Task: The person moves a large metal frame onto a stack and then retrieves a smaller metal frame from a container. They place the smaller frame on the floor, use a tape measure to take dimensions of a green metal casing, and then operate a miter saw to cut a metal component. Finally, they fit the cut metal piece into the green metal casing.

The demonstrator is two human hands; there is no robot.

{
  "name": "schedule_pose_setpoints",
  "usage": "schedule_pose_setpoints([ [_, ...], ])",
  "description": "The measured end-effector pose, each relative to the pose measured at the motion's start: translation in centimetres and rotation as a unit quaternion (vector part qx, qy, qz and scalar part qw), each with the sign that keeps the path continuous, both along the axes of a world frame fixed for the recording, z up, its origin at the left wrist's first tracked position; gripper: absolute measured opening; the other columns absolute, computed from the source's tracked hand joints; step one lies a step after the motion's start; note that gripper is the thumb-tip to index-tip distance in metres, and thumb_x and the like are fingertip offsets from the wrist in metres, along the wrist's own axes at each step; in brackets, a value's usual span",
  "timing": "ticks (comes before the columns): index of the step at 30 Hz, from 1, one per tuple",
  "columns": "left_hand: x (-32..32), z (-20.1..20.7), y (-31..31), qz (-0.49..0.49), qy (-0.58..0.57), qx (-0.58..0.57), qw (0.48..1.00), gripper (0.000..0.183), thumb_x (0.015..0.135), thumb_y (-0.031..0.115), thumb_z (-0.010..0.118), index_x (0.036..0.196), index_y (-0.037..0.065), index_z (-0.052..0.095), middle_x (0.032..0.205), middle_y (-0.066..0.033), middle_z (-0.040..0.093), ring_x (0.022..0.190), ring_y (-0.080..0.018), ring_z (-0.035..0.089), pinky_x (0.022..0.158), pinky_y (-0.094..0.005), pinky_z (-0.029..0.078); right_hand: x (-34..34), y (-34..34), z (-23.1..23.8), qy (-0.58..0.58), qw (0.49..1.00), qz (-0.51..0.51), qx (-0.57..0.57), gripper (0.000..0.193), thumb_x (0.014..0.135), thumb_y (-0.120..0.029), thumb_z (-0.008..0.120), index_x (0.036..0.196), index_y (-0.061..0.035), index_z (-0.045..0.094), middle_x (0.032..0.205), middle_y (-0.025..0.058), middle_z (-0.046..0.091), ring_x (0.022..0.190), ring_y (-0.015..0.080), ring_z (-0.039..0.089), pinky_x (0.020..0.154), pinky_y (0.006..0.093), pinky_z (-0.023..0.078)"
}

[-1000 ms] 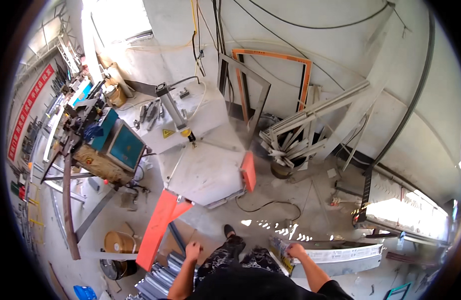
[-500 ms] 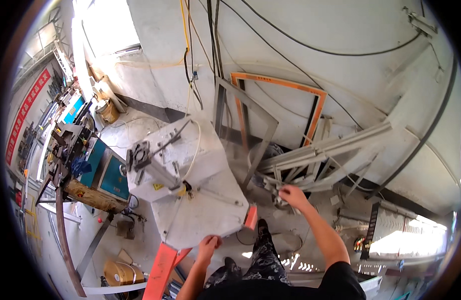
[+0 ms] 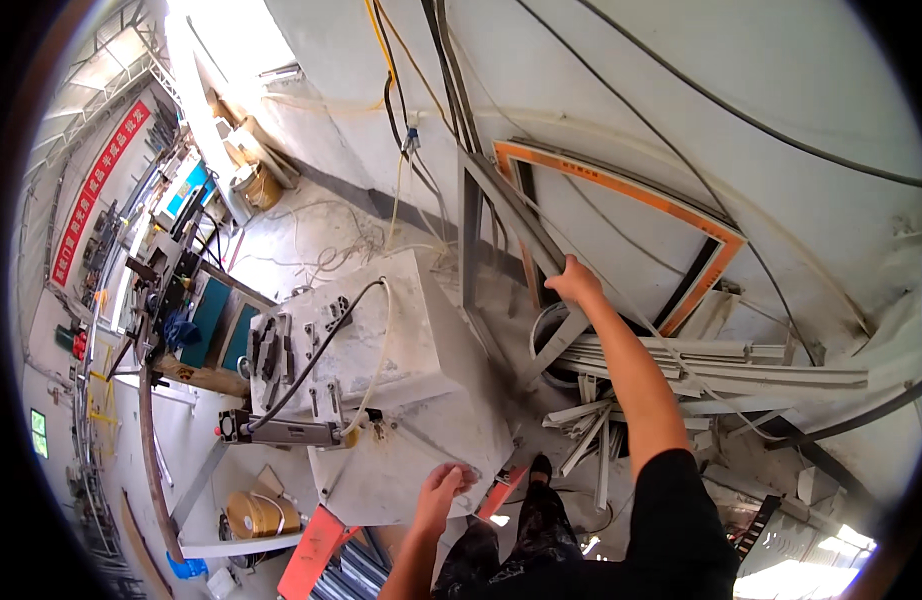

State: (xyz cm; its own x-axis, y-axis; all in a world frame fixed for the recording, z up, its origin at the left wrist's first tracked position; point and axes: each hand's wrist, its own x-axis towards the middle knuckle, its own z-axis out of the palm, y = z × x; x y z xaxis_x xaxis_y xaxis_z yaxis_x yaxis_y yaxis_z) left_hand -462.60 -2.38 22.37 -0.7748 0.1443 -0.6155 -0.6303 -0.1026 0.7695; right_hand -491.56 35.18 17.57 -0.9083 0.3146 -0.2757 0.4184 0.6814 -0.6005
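Observation:
My right hand (image 3: 578,281) is closed around the upper right corner of a grey metal frame (image 3: 514,205), which leans near the wall. Low down, my left hand (image 3: 443,489) has its fingers curled together beside the near edge of a white metal machine table (image 3: 411,475). Whether anything small sits in those fingers I cannot make out. Across the machine lies an air cylinder (image 3: 294,431) with a black hose, and several dark metal clamp pieces (image 3: 271,352) rest on its upper surface. Behind the grey frame stands an orange-edged frame (image 3: 621,187).
White profile strips (image 3: 721,372) lie stacked at the right, beside a round bucket (image 3: 549,330). Red legs (image 3: 319,550) carry the machine. Cables (image 3: 443,70) hang down the wall. A blue-panelled machine (image 3: 203,325) and a yellow-brown bucket (image 3: 261,515) stand at the left.
My right hand has moved up and forward from beside the strips onto the grey frame. My left hand stays by the machine edge. The view has shifted, and the cylinder now appears lower and lying across.

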Motion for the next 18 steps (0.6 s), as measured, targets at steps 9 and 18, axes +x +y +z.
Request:
schedule_pose_setpoints([
  [9, -14.8, -1.6, 8.0, 0.031, 0.115, -0.019, 0.993, 0.043, 0.099, 0.039, 0.047, 0.120, 0.002, 0.054, 0.113, -0.0128, 0.063, 0.103, -0.0238, 0.062, 0.090, -0.0360, 0.049, 15.8, -13.0, 4.4, 0.079, 0.995, -0.051, 0.030, 0.080, 0.073, -0.037, 0.071, 0.135, -0.0014, 0.036, 0.106, 0.0249, 0.058, 0.094, 0.0403, 0.060, 0.080, 0.0480, 0.051],
  [18, -26.0, 0.4, 11.1, 0.083, 0.013, 0.225, 0.971, 0.073, 0.095, 0.063, 0.032, 0.117, -0.003, 0.056, 0.106, -0.0190, 0.065, 0.093, -0.0304, 0.064, 0.082, -0.0416, 0.053, 29.5, -20.9, 3.3, 0.149, 0.988, -0.027, -0.007, 0.093, 0.070, -0.033, 0.077, 0.138, 0.0082, 0.030, 0.108, 0.0295, 0.052, 0.099, 0.0464, 0.053, 0.087, 0.0480, 0.047],
])
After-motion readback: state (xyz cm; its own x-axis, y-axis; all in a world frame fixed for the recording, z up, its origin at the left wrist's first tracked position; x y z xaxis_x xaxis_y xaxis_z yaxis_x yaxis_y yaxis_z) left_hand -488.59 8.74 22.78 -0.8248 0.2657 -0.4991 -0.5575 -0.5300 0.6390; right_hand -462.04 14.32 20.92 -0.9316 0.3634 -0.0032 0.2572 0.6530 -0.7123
